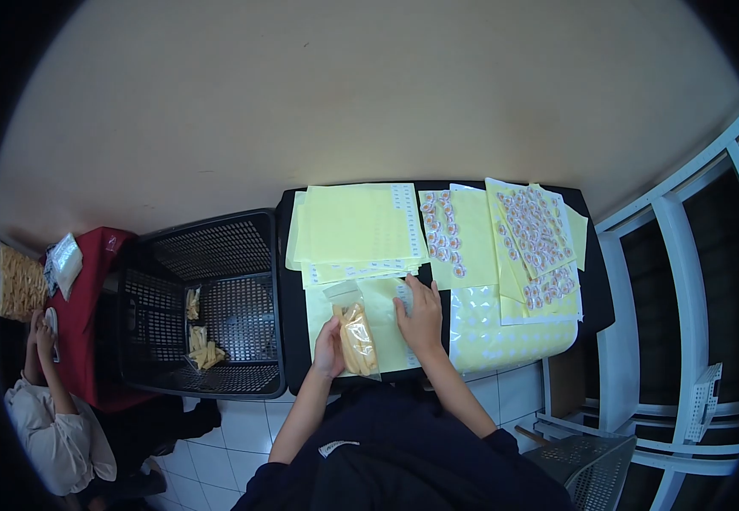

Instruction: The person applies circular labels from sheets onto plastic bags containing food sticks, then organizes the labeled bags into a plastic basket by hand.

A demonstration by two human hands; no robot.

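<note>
My left hand (328, 351) grips the left edge of a clear plastic bag of yellowish stick snacks (357, 336), which lies over a yellow label sheet (386, 298). To the right of the bag, my right hand (421, 322) rests on that sheet beside a column of small white labels. Its fingers are stretched out and apart, and I see nothing held in them. Above both hands is a stack of yellow label sheets (356, 223) with small printed labels along its right and lower edges.
A black plastic basket (277, 298) with several snack bags (205, 355) stands left of the black-covered table. Sheets of round red-and-white stickers (535, 230) lie on the right. At far left, another person (58, 426) works at a red-covered table (88, 315).
</note>
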